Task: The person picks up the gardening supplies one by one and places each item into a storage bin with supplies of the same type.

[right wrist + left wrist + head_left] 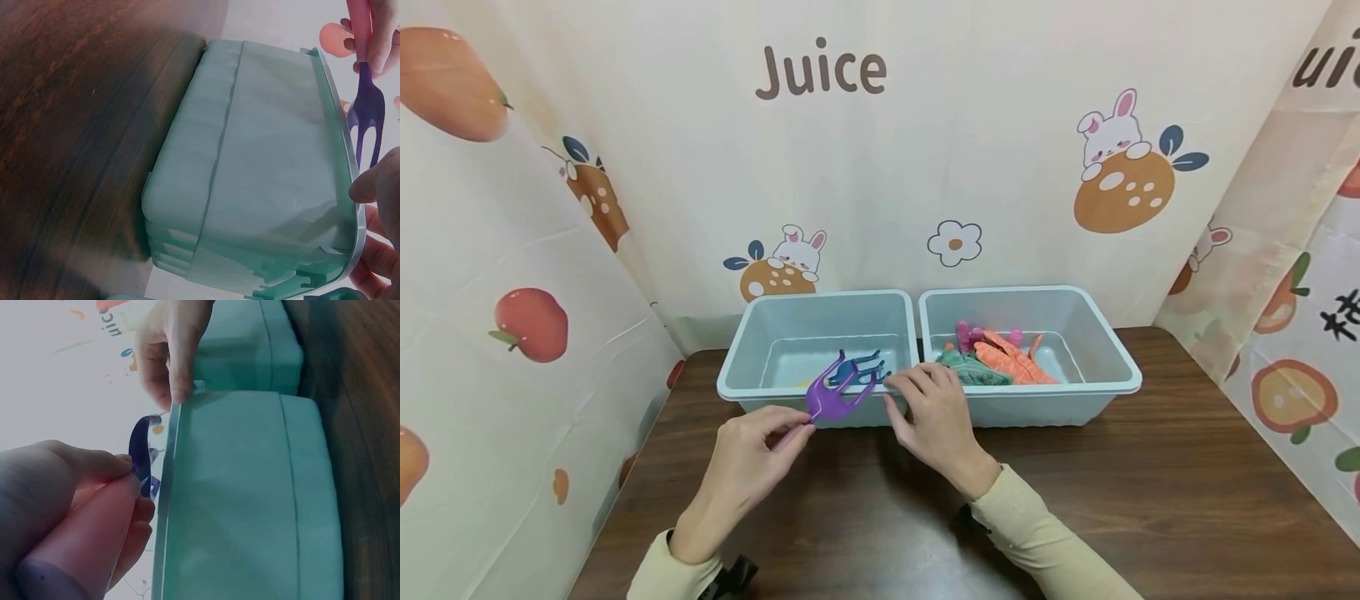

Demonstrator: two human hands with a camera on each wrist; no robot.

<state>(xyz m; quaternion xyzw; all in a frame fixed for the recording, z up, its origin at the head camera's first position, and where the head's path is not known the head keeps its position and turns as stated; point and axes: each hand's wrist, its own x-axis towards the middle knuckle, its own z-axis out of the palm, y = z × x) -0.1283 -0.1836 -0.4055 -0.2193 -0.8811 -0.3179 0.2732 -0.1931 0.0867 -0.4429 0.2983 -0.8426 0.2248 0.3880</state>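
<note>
My left hand (pixel 748 454) grips a toy garden fork (pixel 830 403) with purple tines, which are held above the front rim of the left blue-green bin (pixel 835 315). Its pink handle (pixel 87 544) fills the palm in the left wrist view. At that bin's front right corner, my right hand (pixel 934 417) pinches the rim, thumb outside and fingers over the edge. The fork's tines (pixel 369 109) point towards this hand in the right wrist view. Inside the left bin lies a blue toy fork (pixel 852 372), partly hidden, with a bit of yellow beside it.
A second blue-green bin (pixel 1030 408) stands close on the right. It contains orange carrot-like pieces (pixel 1007 358), a green leaf-like piece (pixel 970 367) and something pink (pixel 964 336). Both bins stand on a dark wooden table (pixel 1075 492) against a printed curtain (pixel 880 167).
</note>
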